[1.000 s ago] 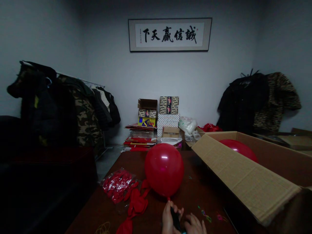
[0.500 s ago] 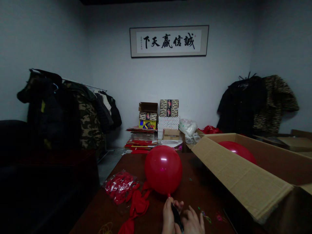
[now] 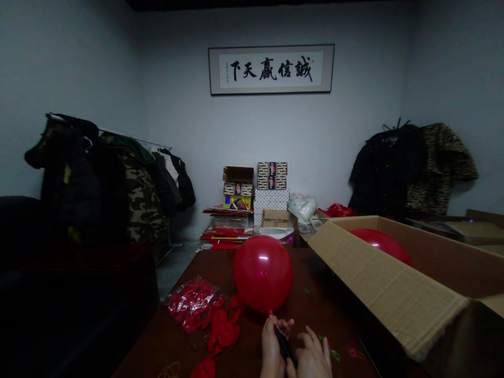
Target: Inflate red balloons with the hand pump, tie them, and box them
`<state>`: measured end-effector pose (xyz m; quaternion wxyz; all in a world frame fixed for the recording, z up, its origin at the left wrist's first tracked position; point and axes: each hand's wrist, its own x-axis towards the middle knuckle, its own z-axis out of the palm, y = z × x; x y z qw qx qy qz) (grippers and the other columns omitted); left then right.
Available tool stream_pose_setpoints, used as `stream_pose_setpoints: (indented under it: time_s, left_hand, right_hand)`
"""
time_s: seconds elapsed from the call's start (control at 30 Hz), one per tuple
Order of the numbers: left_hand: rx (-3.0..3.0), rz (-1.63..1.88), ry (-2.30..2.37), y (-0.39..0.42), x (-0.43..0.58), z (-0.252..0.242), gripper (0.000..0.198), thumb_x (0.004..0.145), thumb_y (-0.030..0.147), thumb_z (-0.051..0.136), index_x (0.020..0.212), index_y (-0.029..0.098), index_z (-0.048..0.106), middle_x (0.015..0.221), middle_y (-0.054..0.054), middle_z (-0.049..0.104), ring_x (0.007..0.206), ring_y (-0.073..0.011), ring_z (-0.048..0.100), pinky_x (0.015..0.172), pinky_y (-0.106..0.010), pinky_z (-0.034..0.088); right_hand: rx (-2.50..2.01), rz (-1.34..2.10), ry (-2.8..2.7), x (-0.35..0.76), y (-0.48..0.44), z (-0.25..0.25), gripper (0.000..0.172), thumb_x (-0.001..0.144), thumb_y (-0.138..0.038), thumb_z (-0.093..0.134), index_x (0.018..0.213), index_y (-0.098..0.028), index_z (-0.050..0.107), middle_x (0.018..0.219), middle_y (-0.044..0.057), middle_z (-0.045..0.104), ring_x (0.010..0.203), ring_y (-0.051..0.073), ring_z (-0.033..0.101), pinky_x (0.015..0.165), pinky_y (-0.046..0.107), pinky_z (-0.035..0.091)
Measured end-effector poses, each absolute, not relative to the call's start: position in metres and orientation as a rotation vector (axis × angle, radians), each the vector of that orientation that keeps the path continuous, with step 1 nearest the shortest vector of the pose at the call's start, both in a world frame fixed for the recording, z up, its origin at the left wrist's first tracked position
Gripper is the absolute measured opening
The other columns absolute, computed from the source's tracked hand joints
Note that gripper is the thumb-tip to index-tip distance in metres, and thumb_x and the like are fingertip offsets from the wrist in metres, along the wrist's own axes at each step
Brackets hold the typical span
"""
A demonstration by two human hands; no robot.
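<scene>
Left hand pinches the neck of a shiny round red balloon at a slim black tool, right hand spreads its fingers just beside, open brown cardboard box right of the balloon

A round, inflated red balloon is held over a dark brown table, its neck toward the viewer. Just below the balloon, the left hand pinches that neck against a slim black tool. The right hand, fingers spread, is at the tool's lower end. Left of the balloon lie a clear bag of red pieces and limp red balloons. Right of it, an open cardboard box contains a second inflated balloon. Beyond the balloon are stacked boxes; high above it hangs framed calligraphy. Coats hang well to both sides of the balloon.
</scene>
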<state>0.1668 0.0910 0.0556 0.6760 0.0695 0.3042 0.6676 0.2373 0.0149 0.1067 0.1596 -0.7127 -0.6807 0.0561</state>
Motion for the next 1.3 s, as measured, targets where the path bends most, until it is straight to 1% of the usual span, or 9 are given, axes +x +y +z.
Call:
stream_pose_setpoints:
  time_s: [0.2, 0.37, 0.53, 0.63, 0.7, 0.83, 1.1, 1.2, 1.3]
  left_hand:
    - [0.182, 1.578, 0.641, 0.099, 0.144, 0.071, 0.007, 0.076, 0.020, 0.056, 0.072, 0.019, 0.050, 0.059, -0.001, 0.064, 0.066, -0.0204, 0.069, 0.070, -0.033, 0.050]
    - [0.212, 1.570, 0.658, 0.104, 0.113, 0.078, 0.011, 0.076, 0.020, 0.055, 0.069, 0.020, 0.046, 0.058, 0.000, 0.065, 0.069, -0.0216, 0.070, 0.072, -0.033, 0.049]
    - [0.226, 1.546, 0.664, 0.094, 0.109, 0.073, 0.009, 0.076, 0.023, 0.055, 0.071, 0.020, 0.049, 0.055, 0.002, 0.063, 0.065, -0.0215, 0.070, 0.074, -0.036, 0.049]
    - [0.241, 1.544, 0.670, 0.088, 0.112, 0.068, 0.008, 0.075, 0.024, 0.057, 0.072, 0.020, 0.051, 0.054, 0.002, 0.063, 0.065, -0.0216, 0.069, 0.076, -0.036, 0.049]
    - [0.249, 1.548, 0.685, 0.085, 0.114, 0.065, 0.010, 0.073, 0.026, 0.059, 0.072, 0.020, 0.051, 0.054, 0.002, 0.063, 0.065, -0.0217, 0.069, 0.075, -0.035, 0.048]
    - [0.299, 1.536, 0.702, 0.082, 0.116, 0.062, 0.024, 0.069, 0.033, 0.064, 0.063, 0.020, 0.045, 0.049, 0.003, 0.059, 0.061, -0.0211, 0.068, 0.069, -0.032, 0.047]
    - [0.357, 1.562, 0.759, 0.082, 0.122, 0.056, 0.036, 0.062, 0.046, 0.070, 0.061, 0.020, 0.044, 0.042, 0.007, 0.051, 0.045, -0.0146, 0.058, 0.055, -0.026, 0.042]
    - [0.394, 1.576, 0.738, 0.082, 0.123, 0.056, 0.040, 0.060, 0.050, 0.071, 0.060, 0.021, 0.044, 0.040, 0.008, 0.047, 0.042, -0.0135, 0.055, 0.053, -0.027, 0.042]
    - [0.457, 1.578, 0.734, 0.083, 0.126, 0.057, 0.042, 0.060, 0.054, 0.069, 0.058, 0.021, 0.043, 0.038, 0.008, 0.047, 0.042, -0.0137, 0.054, 0.053, -0.027, 0.043]
  right_hand:
    - [-2.026, 0.145, -1.954, 0.243, 0.015, 0.102, 0.028, 0.068, -0.028, 0.044, 0.075, -0.024, 0.071, 0.120, 0.004, 0.062, 0.130, 0.029, 0.037, 0.111, 0.056, 0.012]
    - [-2.084, 0.100, -1.889, 0.257, 0.017, 0.094, 0.029, 0.073, -0.030, 0.042, 0.074, -0.024, 0.070, 0.119, 0.005, 0.062, 0.127, 0.029, 0.041, 0.109, 0.057, 0.018]
    - [-2.138, 0.164, -1.833, 0.260, 0.032, 0.096, 0.033, 0.075, -0.031, 0.038, 0.084, -0.021, 0.068, 0.116, 0.010, 0.063, 0.120, 0.029, 0.048, 0.104, 0.056, 0.028]
    - [-2.124, 0.105, -1.806, 0.256, 0.044, 0.095, 0.037, 0.074, -0.030, 0.038, 0.093, -0.016, 0.066, 0.111, 0.013, 0.065, 0.113, 0.028, 0.053, 0.102, 0.054, 0.032]
    - [-2.116, 0.070, -1.800, 0.252, 0.051, 0.093, 0.038, 0.074, -0.030, 0.037, 0.095, -0.014, 0.065, 0.108, 0.013, 0.066, 0.110, 0.028, 0.055, 0.101, 0.054, 0.033]
    - [-2.111, 0.016, -1.804, 0.243, 0.064, 0.086, 0.038, 0.075, -0.029, 0.037, 0.095, -0.011, 0.064, 0.108, 0.015, 0.066, 0.108, 0.028, 0.055, 0.101, 0.053, 0.033]
    - [-2.105, -0.032, -1.849, 0.241, 0.071, 0.072, 0.037, 0.076, -0.029, 0.039, 0.089, -0.009, 0.067, 0.102, 0.017, 0.068, 0.104, 0.030, 0.058, 0.097, 0.053, 0.036]
    - [-2.083, -0.066, -1.853, 0.244, 0.074, 0.074, 0.037, 0.076, -0.032, 0.041, 0.091, -0.010, 0.067, 0.109, 0.018, 0.065, 0.108, 0.031, 0.056, 0.098, 0.053, 0.035]
    - [-1.939, -0.166, -1.886, 0.249, 0.078, 0.079, 0.036, 0.075, -0.028, 0.045, 0.105, -0.016, 0.062, 0.128, 0.014, 0.054, 0.124, 0.029, 0.044, 0.106, 0.051, 0.029]
